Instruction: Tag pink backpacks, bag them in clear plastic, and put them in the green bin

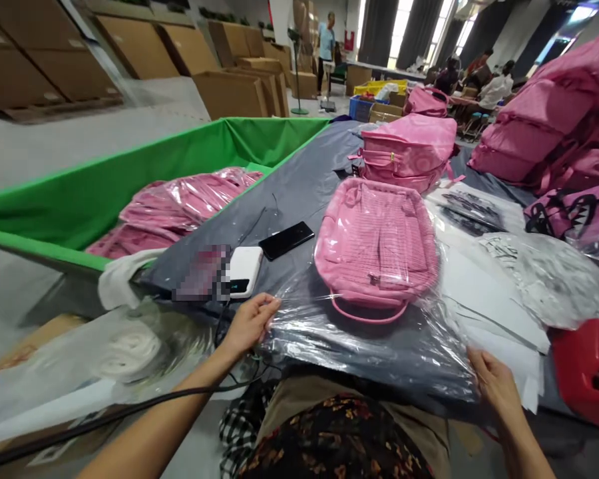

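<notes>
A pink backpack [379, 233] lies on the dark table cover inside a clear plastic bag [324, 339], its handle loop towards me. My left hand [252, 322] pinches the bag's near left corner. At the near right corner, my right hand [494, 376] grips the same bag between thumb and fingers. The plastic is pulled wide and taut between both hands. Left of the backpack are a black phone [286, 240] and a white power bank [245, 271], close to my left hand.
A green-lined bin [144, 166] at left holds bagged pink backpacks [180, 206]. More pink backpacks [409, 150] stand behind and are piled at right [544, 113]. Clear bags [559, 273], white sheets [494, 293] and a red tape dispenser [586, 372] lie at right. Cardboard boxes and several people are farther back.
</notes>
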